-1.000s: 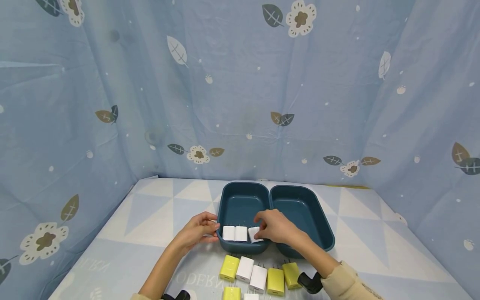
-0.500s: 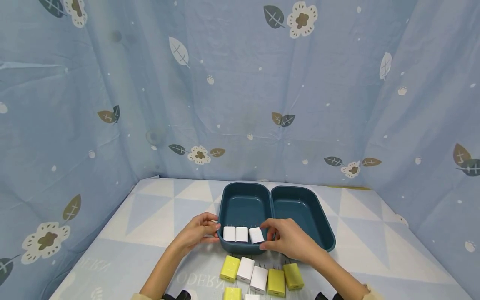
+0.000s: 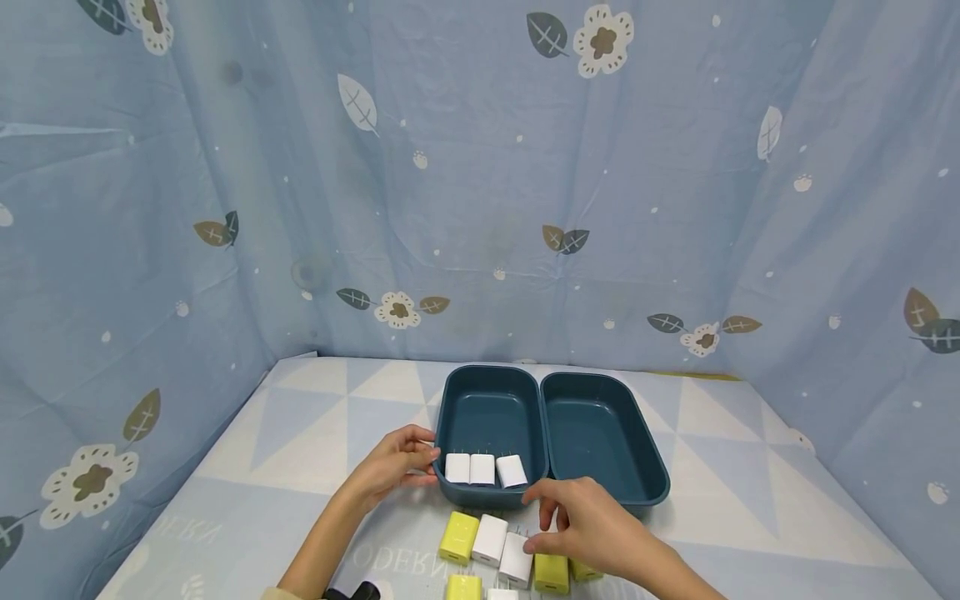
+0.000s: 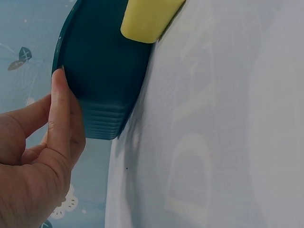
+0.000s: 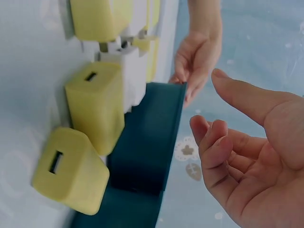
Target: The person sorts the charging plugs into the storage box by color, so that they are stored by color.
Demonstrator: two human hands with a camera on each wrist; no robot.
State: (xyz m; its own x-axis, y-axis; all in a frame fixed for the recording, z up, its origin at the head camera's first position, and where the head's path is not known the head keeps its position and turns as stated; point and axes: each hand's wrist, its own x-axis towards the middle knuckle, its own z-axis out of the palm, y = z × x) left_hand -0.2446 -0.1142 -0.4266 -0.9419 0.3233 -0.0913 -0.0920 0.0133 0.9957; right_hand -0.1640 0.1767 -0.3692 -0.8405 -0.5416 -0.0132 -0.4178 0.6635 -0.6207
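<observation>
Right hand (image 3: 592, 529), thumb and fingers apart, is at a white USB charger (image 3: 515, 560) lying before the left teal bin (image 3: 487, 499), which the left hand (image 3: 393, 462) holds. Best pinch its sides, not nudging the adjacent yellow charger (image 3: 551, 573).

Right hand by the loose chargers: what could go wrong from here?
1. The right hand holds nothing and hovers over closely packed yellow and white loose chargers; picking one might knock its neighbours.
2. In the left bin, the slanted white charger sits out of line with the two straighter chargers; a bump could skew that row further.
</observation>
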